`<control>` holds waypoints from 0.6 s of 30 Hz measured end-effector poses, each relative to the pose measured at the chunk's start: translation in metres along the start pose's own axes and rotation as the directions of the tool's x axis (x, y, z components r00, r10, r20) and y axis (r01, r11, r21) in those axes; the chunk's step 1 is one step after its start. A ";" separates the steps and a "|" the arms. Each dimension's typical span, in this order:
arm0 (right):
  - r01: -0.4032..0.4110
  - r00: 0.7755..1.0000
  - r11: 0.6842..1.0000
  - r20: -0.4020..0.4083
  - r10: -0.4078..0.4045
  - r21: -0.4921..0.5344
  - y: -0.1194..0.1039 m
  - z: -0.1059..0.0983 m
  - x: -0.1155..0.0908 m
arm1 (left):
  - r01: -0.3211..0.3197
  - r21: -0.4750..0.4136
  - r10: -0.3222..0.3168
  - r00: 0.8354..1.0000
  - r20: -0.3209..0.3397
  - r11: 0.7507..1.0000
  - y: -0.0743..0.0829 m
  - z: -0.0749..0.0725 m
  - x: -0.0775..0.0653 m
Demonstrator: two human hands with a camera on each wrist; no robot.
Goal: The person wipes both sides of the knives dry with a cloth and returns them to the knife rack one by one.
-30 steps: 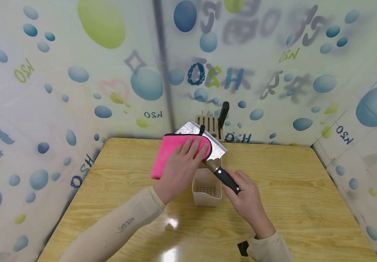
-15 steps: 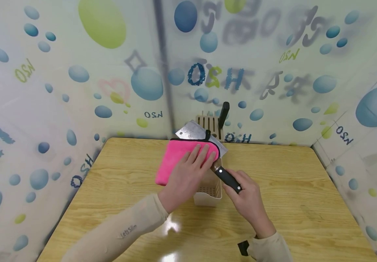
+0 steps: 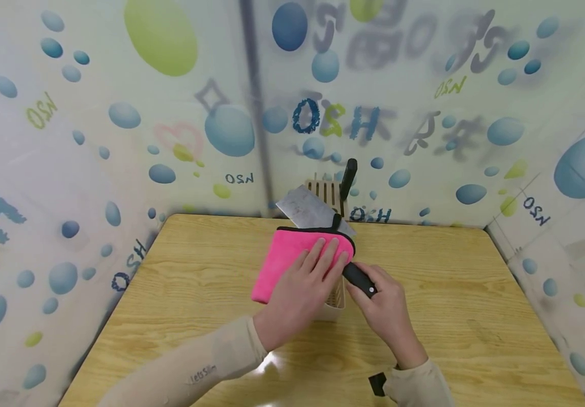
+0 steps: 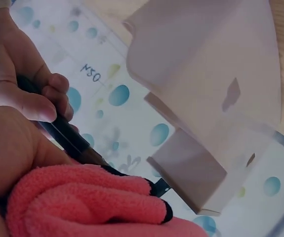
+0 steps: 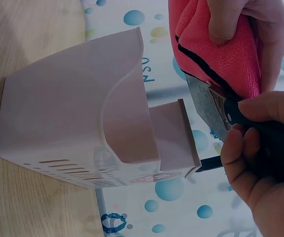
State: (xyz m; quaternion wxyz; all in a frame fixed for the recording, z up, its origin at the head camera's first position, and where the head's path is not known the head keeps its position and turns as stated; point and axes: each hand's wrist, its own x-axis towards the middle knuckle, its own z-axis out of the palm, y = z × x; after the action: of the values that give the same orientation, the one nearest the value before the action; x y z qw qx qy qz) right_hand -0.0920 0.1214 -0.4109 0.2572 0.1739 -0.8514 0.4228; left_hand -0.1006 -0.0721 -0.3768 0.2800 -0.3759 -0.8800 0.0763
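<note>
My right hand (image 3: 386, 305) grips the black riveted handle (image 3: 359, 280) of a cleaver (image 3: 307, 206), held tilted above the table. Its broad metal blade points up and to the left. My left hand (image 3: 299, 291) holds a folded pink cloth (image 3: 282, 254) with black edging around the blade, thumb on one side and fingers on the other, close to the handle. The cloth hides the lower blade and the neck. In the right wrist view the thumb and fingers of my right hand (image 5: 265, 148) curl around the handle.
A beige perforated holder (image 5: 58, 113) stands on the wooden table (image 3: 450, 294) below the cleaver, partly hidden in the head view. Behind it, a slotted beige part (image 3: 325, 192) and another black handle (image 3: 348, 178) rise against the patterned wall (image 3: 424, 85).
My left hand and the pink cloth have slid down and right along the blade toward the handle, uncovering more of the blade's far end. My right hand has stayed almost still.
</note>
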 end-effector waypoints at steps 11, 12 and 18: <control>0.002 1.000 1.000 -0.019 -0.002 0.018 0.001 -0.002 0.001 | -0.007 -0.020 0.007 1.000 0.016 1.000 0.008 -0.004 -0.001; 0.003 1.000 1.000 -0.018 -0.003 0.017 0.001 -0.002 0.001 | -0.002 -0.033 0.003 1.000 0.018 0.999 0.007 -0.003 -0.001; -0.011 1.000 1.000 -0.012 0.011 0.012 0.002 -0.002 0.000 | 0.049 -0.067 -0.047 0.999 0.026 0.997 0.001 0.002 -0.001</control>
State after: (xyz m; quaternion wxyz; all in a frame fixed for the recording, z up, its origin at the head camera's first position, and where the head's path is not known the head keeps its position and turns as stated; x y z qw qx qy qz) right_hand -0.0928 0.1238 -0.4111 0.2589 0.1682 -0.8483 0.4302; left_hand -0.1008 -0.0719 -0.3786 0.2583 -0.3628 -0.8942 0.0445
